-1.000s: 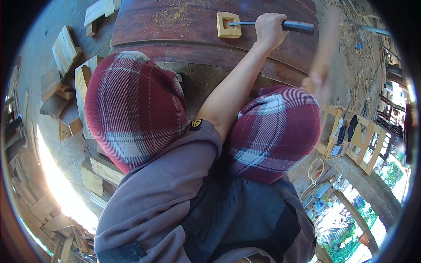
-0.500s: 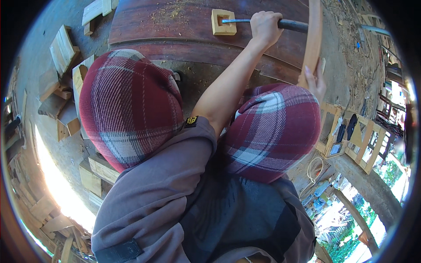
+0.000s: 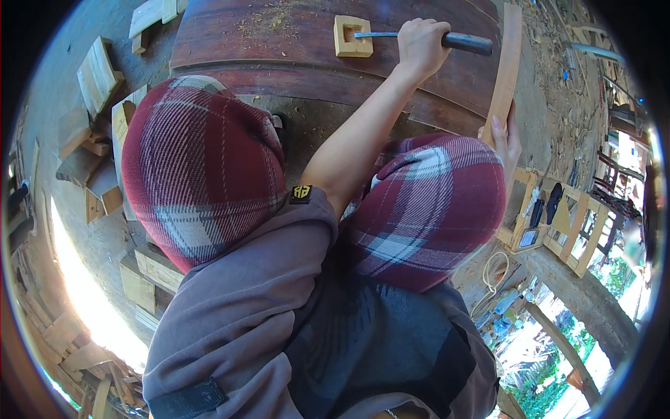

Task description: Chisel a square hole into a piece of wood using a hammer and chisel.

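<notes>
A chisel [image 3: 466, 42] with a dark handle is gripped in my left hand [image 3: 421, 47], its blade pointing left. The blade's tip sits in the square recess of a small pale wood block [image 3: 354, 46], which lies on the dark reddish wooden bench top [image 3: 293, 49]. My right hand [image 3: 508, 140] is closed around the lower end of a long flat wooden stick [image 3: 505, 77]. That stick stands upright in the view, just right of the chisel's handle end, with a small gap between them. My right forearm is hidden behind my plaid-covered knee [image 3: 433, 202].
Wood shavings [image 3: 276, 21] are scattered over the bench top. Offcuts and boards [image 3: 101, 77] lie on the floor at the left. To the right stands a wooden crate [image 3: 527, 209] with tools, near a coiled pale cord [image 3: 494, 272].
The wooden stick has moved right, away from the chisel's handle end, which it overlapped before. My left hand keeps the chisel in the block's recess.
</notes>
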Motion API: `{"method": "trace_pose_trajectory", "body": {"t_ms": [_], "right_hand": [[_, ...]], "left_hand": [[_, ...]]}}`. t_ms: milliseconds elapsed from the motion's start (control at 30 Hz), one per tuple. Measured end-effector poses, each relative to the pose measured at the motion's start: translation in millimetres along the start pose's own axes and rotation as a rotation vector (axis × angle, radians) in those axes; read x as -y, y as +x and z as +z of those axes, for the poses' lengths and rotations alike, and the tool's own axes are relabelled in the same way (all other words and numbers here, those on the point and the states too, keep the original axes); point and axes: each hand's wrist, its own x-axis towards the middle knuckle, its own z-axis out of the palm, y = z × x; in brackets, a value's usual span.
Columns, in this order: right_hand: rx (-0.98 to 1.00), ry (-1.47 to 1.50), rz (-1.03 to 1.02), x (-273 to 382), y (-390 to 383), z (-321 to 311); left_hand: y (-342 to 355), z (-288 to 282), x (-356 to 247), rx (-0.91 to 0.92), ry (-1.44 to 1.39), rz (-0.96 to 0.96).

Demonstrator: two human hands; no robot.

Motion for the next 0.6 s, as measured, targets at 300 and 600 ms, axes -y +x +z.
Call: {"method": "trace_pose_trajectory", "body": {"t_ms": [300, 600], "right_hand": [[0.023, 0.03, -0.044, -3.1, 0.2, -0.1], [0.054, -0.132, -0.123, -1.9, 1.5, 19.3]], "left_hand": [[4.2, -6.1, 2.2, -0.036, -0.062, -0.05], [-2.0, 2.8, 8.2, 0.007, 0.009, -0.075]]}}
